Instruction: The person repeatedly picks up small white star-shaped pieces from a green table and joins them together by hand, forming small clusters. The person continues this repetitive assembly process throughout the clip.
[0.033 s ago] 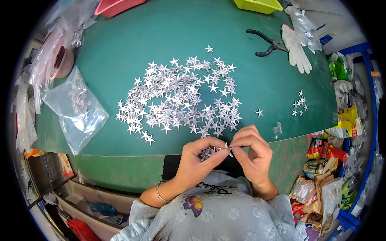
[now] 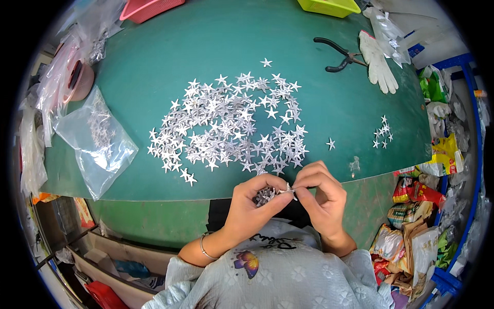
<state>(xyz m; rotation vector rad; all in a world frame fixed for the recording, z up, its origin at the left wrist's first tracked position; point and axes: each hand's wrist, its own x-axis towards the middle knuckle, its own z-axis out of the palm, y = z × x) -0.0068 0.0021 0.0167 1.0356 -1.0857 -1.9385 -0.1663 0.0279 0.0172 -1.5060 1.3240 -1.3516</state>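
My left hand (image 2: 253,206) is closed around a bunch of small silver star pieces (image 2: 264,195). Its thumb and forefinger meet at one star piece (image 2: 289,189), partly hidden by the fingertips. My right hand (image 2: 323,198) pinches at that same piece with thumb and forefinger, its other fingers curled. Both hands are just off the near edge of the green table (image 2: 206,46). Beyond them spreads a large heap of silver stars (image 2: 221,121). A single star (image 2: 331,143) and a small group of stars (image 2: 383,134) lie to the right.
Black-handled pliers (image 2: 339,56) and a white glove (image 2: 380,64) lie far right. Pink (image 2: 146,9) and yellow-green baskets (image 2: 329,7) stand at the back. A clear bag with stars (image 2: 98,144) lies left. Packages (image 2: 406,216) fill the right side; an open drawer (image 2: 123,257) is lower left.
The star piece at the fingertips has tilted slightly. Both hands keep nearly the same place, and the stars on the table lie as before.
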